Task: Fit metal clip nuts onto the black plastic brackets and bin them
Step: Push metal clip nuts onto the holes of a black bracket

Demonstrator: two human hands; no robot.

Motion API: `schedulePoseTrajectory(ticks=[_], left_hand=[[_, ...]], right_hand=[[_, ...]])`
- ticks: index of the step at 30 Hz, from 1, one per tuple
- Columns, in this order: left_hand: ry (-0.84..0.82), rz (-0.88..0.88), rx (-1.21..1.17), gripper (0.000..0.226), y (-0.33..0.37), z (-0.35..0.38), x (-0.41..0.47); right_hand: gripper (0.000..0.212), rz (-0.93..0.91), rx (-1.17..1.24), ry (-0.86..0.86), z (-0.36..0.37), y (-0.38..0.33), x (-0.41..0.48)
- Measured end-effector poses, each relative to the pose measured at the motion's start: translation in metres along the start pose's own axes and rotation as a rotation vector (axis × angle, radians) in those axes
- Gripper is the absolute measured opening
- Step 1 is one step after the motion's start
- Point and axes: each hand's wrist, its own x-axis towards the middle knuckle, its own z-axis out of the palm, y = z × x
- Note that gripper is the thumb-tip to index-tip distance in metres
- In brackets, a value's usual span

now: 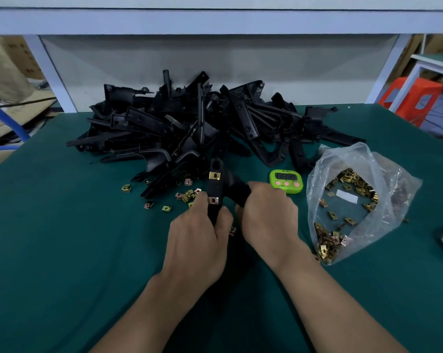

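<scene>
The step in hand is the fitting of clip nuts on one black bracket (216,189); it is held just above the green table (62,238), on the near side of the pile of brackets (190,123). The left hand (197,240) has its fingers curled round the lower end of the bracket's long arm; the right hand (269,220) is clamped on the side arm that branches to the right.

Two nuts sit on the long arm: the upper clip nut (214,175), of brass colour, near the far end; the lower clip nut (213,200), more coppery, just beside the left thumb. Whether the thumb presses on it, I cannot tell.

I judge that the lower nut is being seated or checked. The next move calls for pushing it fully home, so that its hole meets the hole in the plastic; after that the bracket should go to a bin, which is not in view.

The long axis of the bracket runs away from the person, almost straight; its rounded end with a hole points to the pile, and the side arm points right and a little back to the person.

More nuts are near: loose clip nuts (187,196) on the table to the left of the bracket; a plastic bag (348,207) of them to the right; a green timer (286,180) stands just beyond the right hand.
</scene>
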Motion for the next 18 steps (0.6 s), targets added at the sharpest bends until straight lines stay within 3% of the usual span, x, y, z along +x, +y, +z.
schedulePoseTrajectory(ticks=[5,8,9,13,16,18], left_hand=[[0.073,-0.025,-0.178,0.008,0.006,0.0,0.001],[0.141,-0.11,-0.373,0.03,0.015,-0.008,0.011],[0.139,-0.106,-0.416,0.03,0.022,-0.01,0.015],[0.06,-0.051,-0.617,0.017,0.07,-0.001,0.03],[-0.066,-0.033,-0.702,0.012,0.118,0.022,0.031],[-0.144,-0.024,-0.721,0.011,0.149,0.04,0.03]], right_hand=[[0.022,-0.085,0.005,-0.03,-0.021,-0.008,-0.006],[0.058,-0.108,-0.012,-0.022,-0.053,-0.01,-0.023],[0.059,-0.107,0.034,-0.048,-0.066,-0.007,-0.029],[0.025,0.002,0.494,-0.211,-0.127,0.027,-0.049],[0.038,0.152,0.865,-0.241,-0.168,0.068,-0.067],[0.041,0.257,1.0,-0.136,-0.187,0.098,-0.082]])
